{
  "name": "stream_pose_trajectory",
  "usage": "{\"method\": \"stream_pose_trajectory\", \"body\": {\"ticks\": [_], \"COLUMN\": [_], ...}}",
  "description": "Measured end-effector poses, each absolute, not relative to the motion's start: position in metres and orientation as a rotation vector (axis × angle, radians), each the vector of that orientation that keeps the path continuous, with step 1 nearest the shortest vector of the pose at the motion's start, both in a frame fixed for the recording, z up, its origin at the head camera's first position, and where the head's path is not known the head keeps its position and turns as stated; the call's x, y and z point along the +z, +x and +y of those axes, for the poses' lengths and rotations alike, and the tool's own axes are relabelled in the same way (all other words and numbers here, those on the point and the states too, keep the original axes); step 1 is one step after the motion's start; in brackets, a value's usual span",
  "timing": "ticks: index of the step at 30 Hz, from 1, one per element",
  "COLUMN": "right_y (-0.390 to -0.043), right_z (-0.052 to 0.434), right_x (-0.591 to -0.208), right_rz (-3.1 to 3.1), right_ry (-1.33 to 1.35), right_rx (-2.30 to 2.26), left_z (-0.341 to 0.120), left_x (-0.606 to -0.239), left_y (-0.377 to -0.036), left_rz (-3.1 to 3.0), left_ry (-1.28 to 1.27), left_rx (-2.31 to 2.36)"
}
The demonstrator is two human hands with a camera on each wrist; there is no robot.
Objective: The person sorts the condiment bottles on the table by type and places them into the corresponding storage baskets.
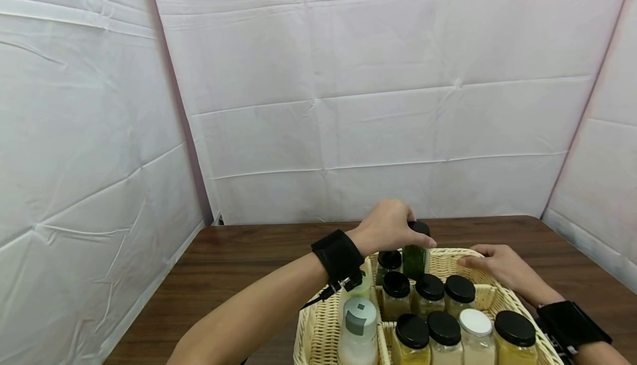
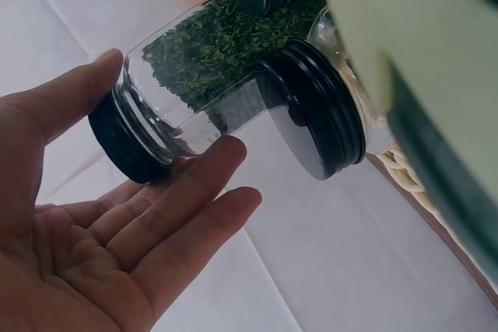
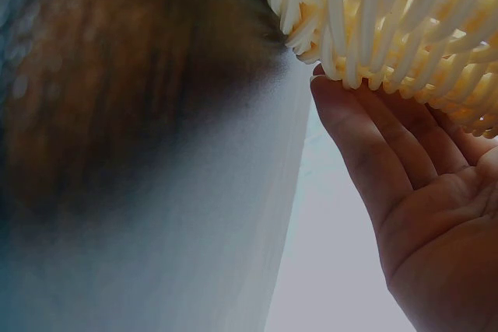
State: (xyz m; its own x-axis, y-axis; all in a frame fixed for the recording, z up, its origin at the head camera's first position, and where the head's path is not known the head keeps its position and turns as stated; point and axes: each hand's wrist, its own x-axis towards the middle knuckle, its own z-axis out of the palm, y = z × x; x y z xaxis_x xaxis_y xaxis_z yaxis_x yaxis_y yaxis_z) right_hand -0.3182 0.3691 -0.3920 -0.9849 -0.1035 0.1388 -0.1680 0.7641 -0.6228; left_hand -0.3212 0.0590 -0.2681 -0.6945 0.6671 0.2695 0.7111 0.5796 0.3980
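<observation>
In front of you a dark wooden tabletop (image 1: 239, 254) runs back to a creased white backdrop (image 1: 378, 105) that closes in on three sides. Nearest you stand black-lidded jars (image 1: 412, 338) of yellowish and pale powders, one white-lidded jar (image 1: 476, 329), and a cloudy bottle with a grey flip cap (image 1: 359, 329) on the left.

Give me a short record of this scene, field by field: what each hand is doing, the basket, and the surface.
left hand: fingers round the black lid of the green herb jar
right hand: flat against the basket rim, holding nothing
basket: pale wicker, holds black-lidded spice jars, one white-lidded jar and a squeeze bottle
surface: dark wooden table
</observation>
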Motion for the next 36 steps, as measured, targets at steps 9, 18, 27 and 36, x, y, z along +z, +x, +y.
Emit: {"method": "stream_pose_trajectory", "body": {"ticks": [9, 18, 27, 36], "right_y": [-0.320, -0.319, -0.321, -0.321], "right_z": [0.369, 0.365, 0.361, 0.359], "right_x": [-0.393, -0.393, -0.394, -0.394], "right_rz": [-2.871, -2.859, -2.839, -2.832], "right_ry": [0.218, 0.219, 0.239, 0.259], "right_rx": [1.014, 1.032, 1.046, 1.057], "left_z": [0.059, 0.057, 0.060, 0.062], "left_x": [-0.270, -0.269, -0.266, -0.274], "left_y": [-0.322, -0.323, -0.326, -0.331], "left_rz": [-2.740, -2.738, -2.752, -2.747], "left_ry": [-1.226, -1.285, -1.303, -1.351], "left_rx": [-0.709, -0.727, -0.679, -0.604]}}
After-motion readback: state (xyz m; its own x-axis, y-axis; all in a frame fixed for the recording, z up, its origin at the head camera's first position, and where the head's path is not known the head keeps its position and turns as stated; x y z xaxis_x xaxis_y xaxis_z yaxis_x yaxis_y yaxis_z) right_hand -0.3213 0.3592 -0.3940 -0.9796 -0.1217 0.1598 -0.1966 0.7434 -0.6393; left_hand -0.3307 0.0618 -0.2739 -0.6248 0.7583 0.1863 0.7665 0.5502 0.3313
